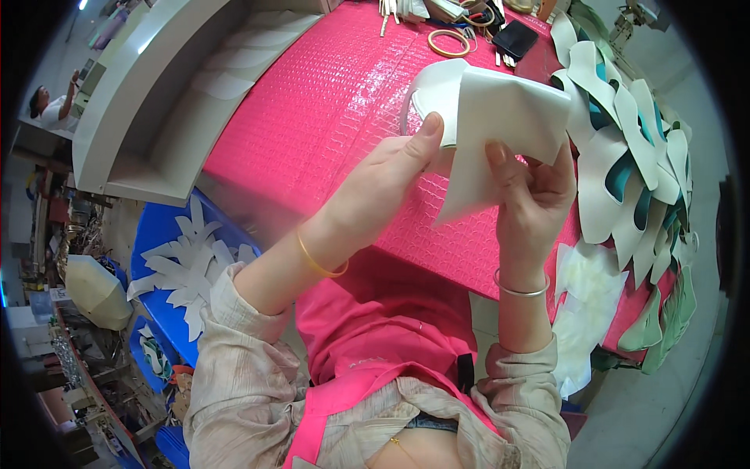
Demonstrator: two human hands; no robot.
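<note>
beige shirt sleeves (pixel 238 391) lie nearest, low in the frame. at upper centre-right, the left hand (pixel 383 176) pinches a curved white piece (pixel 444 82); the right hand (pixel 535 184) grips a white sheet (pixel 500 113) overlapping it. seemingly a parting or aligning step, though the overlap hides which; next wants steady fingertips.

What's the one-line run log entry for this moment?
left grip: holding white material | right grip: pinching its flap | below: pink table | right: piled cutouts | left: white scraps
</note>
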